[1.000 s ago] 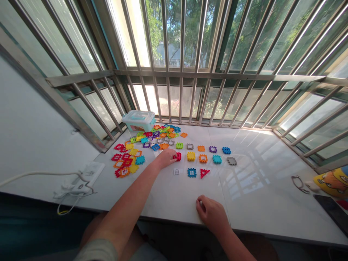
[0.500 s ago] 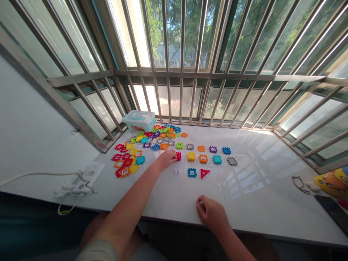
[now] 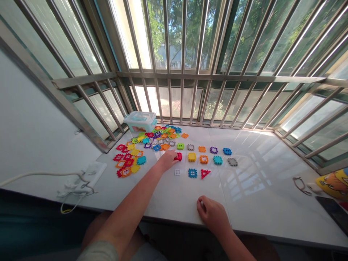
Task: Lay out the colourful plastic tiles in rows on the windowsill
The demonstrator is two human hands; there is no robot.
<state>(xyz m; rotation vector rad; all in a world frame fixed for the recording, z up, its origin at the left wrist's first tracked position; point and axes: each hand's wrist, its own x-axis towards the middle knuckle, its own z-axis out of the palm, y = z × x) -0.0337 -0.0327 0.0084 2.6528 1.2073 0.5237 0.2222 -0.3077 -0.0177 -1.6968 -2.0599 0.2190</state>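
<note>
My left hand [image 3: 168, 160] reaches over the white table, its fingers closed at the left edge of a red square building tile [image 3: 178, 156]. That tile lies at the left end of a row with a yellow tile [image 3: 191, 157] and others. Behind it is a green tile [image 3: 180, 146]; in front lie a small white window piece [image 3: 177, 172], a blue window tile [image 3: 193, 173] and a red triangle [image 3: 205, 174]. My right hand [image 3: 213, 213] rests curled near the front edge. Something pale shows between its thumb and fingers, too small to name.
A heap of colourful tiles [image 3: 130, 156] spreads over the left side, before a lidded plastic box [image 3: 140, 121]. A power strip [image 3: 91, 177] with cables lies at the left. To the right are a metal ring-shaped object [image 3: 300, 185] and a dark phone-like slab [image 3: 333, 210]. Barred windows enclose the back.
The view has shifted very slightly. My left hand stays at the red tile and my right hand keeps its curled pose; no tile has visibly moved on the table.
</note>
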